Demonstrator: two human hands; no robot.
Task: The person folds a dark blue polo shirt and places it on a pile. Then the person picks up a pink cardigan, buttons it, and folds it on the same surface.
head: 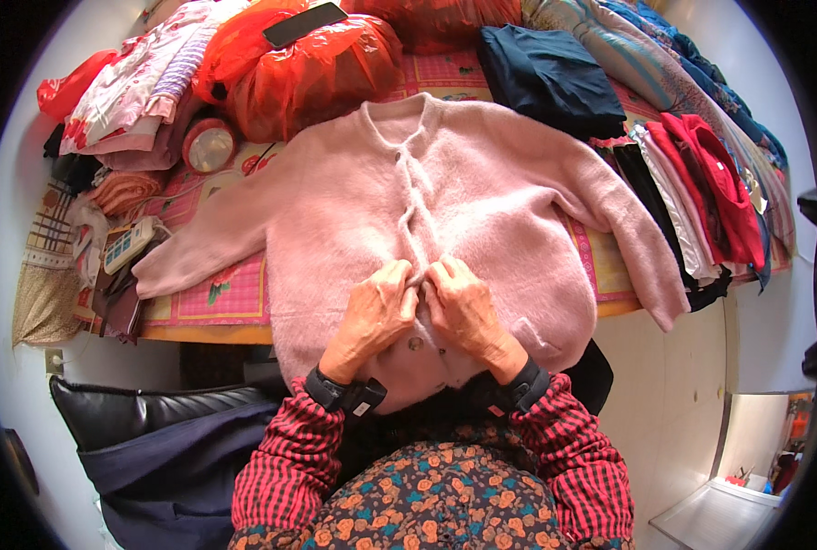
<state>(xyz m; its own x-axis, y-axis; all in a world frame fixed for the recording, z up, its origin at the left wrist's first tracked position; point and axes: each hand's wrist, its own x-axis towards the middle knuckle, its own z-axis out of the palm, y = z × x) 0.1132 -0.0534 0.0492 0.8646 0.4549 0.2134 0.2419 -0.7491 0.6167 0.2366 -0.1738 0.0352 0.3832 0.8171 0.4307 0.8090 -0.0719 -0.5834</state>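
A pink fuzzy cardigan [340, 185] lies front up across the table, its sleeves spread to both sides and its hem hanging over the near edge. My left hand [381, 306] and my right hand [463, 306] meet at the front placket, each pinching one edge of it. Whether a button sits between the fingertips is hidden. Below the hands, a round button [415, 343] shows on the loose lower part, where the two front edges lie apart. Above them the placket [412, 192] runs closed, though wavy, up to the collar.
Red plastic bags [312, 75] stand at the back, with a black phone [305, 25] on top. Folded dark blue cloth [549, 75] and a row of folded garments [707, 185] lie right. At left are stacked clothes [137, 89], a round lamp [209, 146] and a keypad device [128, 244].
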